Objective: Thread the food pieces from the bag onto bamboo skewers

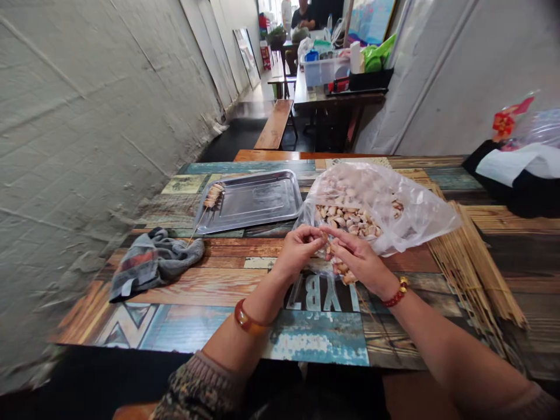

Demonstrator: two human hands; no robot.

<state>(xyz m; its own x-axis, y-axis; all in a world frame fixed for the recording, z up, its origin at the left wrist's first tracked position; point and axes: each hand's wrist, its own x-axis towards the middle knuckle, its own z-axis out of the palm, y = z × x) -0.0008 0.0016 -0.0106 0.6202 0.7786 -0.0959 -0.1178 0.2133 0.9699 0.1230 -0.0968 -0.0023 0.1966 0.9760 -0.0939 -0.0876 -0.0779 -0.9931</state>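
My left hand [301,248] is closed in a pinch on a small tan piece that looks like a garlic clove, mostly covered by the fingertips. Right against it, my right hand [357,261] has its fingers around a thin wooden skewer [371,312] that slants down toward the table's front edge. Garlic cloves [343,272] sit on this skewer below the right fingers. Just beyond both hands lies a clear plastic bag [411,216], opened toward me, with many loose garlic cloves [350,220] inside.
A metal tray [258,224] at the back left bears one loaded garlic skewer [214,195]. A grey cloth [161,259] lies left, bare skewers [476,268] right. A black holder with white tissue [520,163] stands far right. Beyond are a bench [275,122], another table and a person [303,20].
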